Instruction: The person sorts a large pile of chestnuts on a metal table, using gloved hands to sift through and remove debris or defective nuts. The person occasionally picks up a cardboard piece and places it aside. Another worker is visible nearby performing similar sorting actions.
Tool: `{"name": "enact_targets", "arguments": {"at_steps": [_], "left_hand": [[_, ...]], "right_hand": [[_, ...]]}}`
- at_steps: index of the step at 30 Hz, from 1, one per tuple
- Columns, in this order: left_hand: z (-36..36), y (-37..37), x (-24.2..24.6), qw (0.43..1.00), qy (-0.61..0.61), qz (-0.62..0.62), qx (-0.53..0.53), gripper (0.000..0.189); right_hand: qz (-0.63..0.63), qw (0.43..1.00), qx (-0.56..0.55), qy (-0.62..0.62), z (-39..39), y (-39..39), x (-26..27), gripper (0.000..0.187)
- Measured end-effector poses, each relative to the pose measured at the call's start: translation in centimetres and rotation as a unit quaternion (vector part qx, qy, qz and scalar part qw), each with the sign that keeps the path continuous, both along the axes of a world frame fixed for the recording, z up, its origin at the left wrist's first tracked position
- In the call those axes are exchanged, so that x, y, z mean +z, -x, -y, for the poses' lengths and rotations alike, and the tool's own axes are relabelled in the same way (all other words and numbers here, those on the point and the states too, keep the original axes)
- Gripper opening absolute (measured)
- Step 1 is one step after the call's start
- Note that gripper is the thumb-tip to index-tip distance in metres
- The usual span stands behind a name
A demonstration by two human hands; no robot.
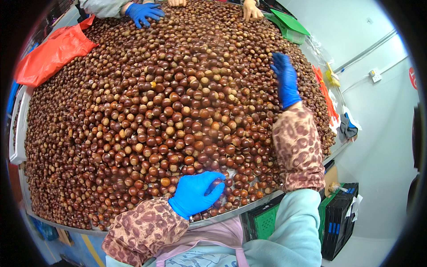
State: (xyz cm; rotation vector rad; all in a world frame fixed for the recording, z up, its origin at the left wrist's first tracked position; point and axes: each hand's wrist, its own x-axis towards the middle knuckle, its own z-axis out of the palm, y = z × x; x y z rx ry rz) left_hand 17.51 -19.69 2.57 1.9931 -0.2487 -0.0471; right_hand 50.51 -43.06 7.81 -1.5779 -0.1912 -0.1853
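A wide layer of glossy brown chestnuts (173, 116) with pale base patches covers the metal table before me. My left hand (196, 193), in a blue glove, is near the front edge, its thumb and fingers curled around a dark chestnut (217, 184). Loose chestnuts lie around these fingertips, where a little of the tabletop shows. On the right side of the layer, my right hand (287, 80) is stretched out on edge in a blue glove. Nothing shows in its grasp, though its palm is turned partly out of sight.
Across the table are a co-worker's blue-gloved hand (143, 14) and another hand (252, 11) in a pale glove. An orange-red plastic bag (56, 55) lies at left, above a white tray (20, 133). A green container (290, 28) stands back right; black crates (338, 217) stand below right.
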Motion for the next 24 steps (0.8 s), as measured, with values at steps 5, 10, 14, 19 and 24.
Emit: {"name": "enact_targets", "arguments": {"at_steps": [5,10,14,19,24], "left_hand": [[0.2,-0.1,0.5,1.000,0.015,0.009,-0.001,0.024],[0.2,-0.1,0.3,1.000,0.019,0.003,0.009,0.024],[0.2,-0.1,0.4,1.000,0.019,-0.003,0.008,0.025],[0.0,0.1,0.6,1.000,0.022,-0.015,0.004,0.024],[0.0,0.1,-0.1,1.000,0.015,0.009,0.006,0.023]], "right_hand": [[-0.107,0.988,0.109,0.014,-11.6,6.9,0.3,0.061],[0.075,0.974,0.143,0.159,-14.3,3.2,-5.8,0.068],[0.036,0.965,0.121,0.230,-12.4,1.4,-7.2,0.070],[-0.014,0.967,0.048,0.249,-8.8,-1.7,-8.6,0.069],[-0.013,0.978,0.002,0.210,-2.1,-4.0,-10.0,0.063]]}}
